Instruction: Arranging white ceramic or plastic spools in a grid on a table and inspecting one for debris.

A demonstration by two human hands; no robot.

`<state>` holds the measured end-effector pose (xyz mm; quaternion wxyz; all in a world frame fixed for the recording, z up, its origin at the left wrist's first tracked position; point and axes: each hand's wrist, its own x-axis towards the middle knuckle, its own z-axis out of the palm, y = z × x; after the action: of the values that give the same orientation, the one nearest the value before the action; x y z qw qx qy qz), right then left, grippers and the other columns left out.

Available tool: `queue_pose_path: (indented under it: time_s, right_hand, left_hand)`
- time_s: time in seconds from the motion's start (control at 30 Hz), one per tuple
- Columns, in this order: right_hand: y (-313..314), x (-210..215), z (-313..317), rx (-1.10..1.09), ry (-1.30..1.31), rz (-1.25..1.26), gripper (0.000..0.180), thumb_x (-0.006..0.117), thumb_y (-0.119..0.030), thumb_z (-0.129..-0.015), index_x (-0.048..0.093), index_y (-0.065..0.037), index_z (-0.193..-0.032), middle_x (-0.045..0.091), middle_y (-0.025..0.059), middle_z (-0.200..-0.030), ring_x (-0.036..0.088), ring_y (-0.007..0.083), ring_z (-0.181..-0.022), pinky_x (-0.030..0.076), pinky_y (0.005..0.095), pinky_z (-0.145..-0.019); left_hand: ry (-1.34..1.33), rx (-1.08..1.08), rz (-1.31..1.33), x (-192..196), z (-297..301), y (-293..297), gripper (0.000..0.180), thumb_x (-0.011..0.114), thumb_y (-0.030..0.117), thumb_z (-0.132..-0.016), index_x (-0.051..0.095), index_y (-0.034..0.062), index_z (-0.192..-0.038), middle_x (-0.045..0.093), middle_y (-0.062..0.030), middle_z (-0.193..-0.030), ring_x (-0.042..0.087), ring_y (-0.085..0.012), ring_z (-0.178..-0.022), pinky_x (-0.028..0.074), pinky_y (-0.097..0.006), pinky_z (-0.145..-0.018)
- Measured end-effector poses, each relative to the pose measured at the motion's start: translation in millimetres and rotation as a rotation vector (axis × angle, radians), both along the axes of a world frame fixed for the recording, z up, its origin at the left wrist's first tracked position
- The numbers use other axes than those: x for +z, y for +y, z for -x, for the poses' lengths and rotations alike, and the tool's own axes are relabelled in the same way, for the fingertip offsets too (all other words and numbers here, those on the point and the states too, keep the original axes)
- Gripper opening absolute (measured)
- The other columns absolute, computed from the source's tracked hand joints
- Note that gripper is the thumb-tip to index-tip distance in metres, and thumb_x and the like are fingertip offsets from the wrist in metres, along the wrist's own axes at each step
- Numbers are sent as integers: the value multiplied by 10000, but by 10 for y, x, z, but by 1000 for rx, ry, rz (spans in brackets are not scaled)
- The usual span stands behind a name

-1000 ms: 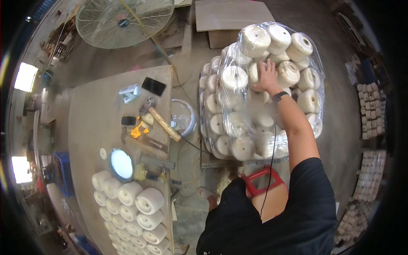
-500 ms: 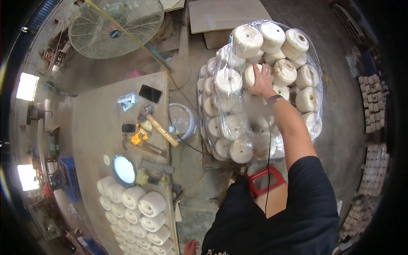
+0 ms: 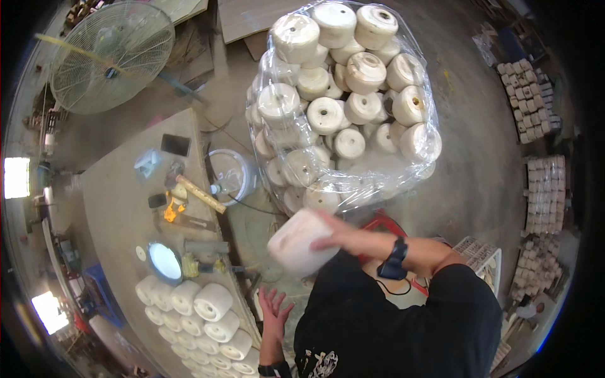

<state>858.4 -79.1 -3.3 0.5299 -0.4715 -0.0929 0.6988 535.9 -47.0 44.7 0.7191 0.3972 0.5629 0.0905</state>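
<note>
My right hand (image 3: 337,236) grips a cream-white yarn spool (image 3: 299,242) in front of my chest, blurred by motion. A black watch sits on that wrist. My left hand (image 3: 274,310) hangs low beside the workbench edge with fingers spread, holding nothing. Ahead stands a large clear plastic bag (image 3: 384,179) packed with several cream yarn spools (image 3: 324,114), its top open.
A workbench (image 3: 120,214) on my left carries a hammer (image 3: 192,189), a phone (image 3: 175,144), a round lamp (image 3: 165,261) and rows of spools (image 3: 211,302) near its front. A standing fan (image 3: 110,57) is beyond it. A red crate (image 3: 381,222) lies under my arm. Stacked spools (image 3: 545,189) line the right.
My right hand has drawn back from the top of the bag to my chest, now holding a spool. My left hand has come into view. The view has tilted forward.
</note>
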Motion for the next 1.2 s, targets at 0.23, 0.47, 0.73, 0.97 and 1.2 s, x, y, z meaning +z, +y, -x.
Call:
queue_pose_path:
  time_s: [0.23,0.47,0.73,0.97,1.2]
  right_hand:
    - [109,-1,951,373,-321,-326,1196,862,-437,-709,132,-15,-1557,282,232,-1542,324,314,-1415,301,389,-1161]
    - [449,-503,-512,-10,-1249,52,551,731,-433,-839,596,-32,-1191,597,200,-1198,580,365,-1109,466,432,-957]
    - [-396,-733,-2623,190,-1984,627,457,759,-169,-727,533,-8,-1090,528,200,-1130,502,388,-1153,436,476,-973]
    - [-957,-877,-2801,157,-1741,890,1058,872,-287,-615,288,6,-1448,365,290,-1440,378,412,-1368,342,402,-1151]
    - [-1050,-774,-2867,473,-1788,1103,765,521,-171,-885,166,13,-1538,283,311,-1537,291,440,-1430,220,509,-1188]
  left_hand:
    - [-176,255,75,-116,240,-57,915,658,586,-857,303,57,-1514,412,-168,-1499,425,-313,-1373,359,-492,-1142]
    - [-182,388,27,-157,252,-80,795,705,358,-869,323,28,-1482,456,-168,-1453,500,-328,-1294,405,-489,-1100]
    - [95,598,-51,-447,736,-358,689,691,135,-890,317,96,-1467,431,-159,-1453,480,-341,-1291,418,-487,-1071]
    - [42,707,33,-572,966,-497,708,688,137,-900,293,135,-1488,431,-155,-1458,479,-359,-1293,449,-529,-1040]
    - [110,658,27,-678,1013,-544,764,714,131,-883,265,131,-1502,422,-157,-1466,471,-364,-1301,446,-527,-1043]
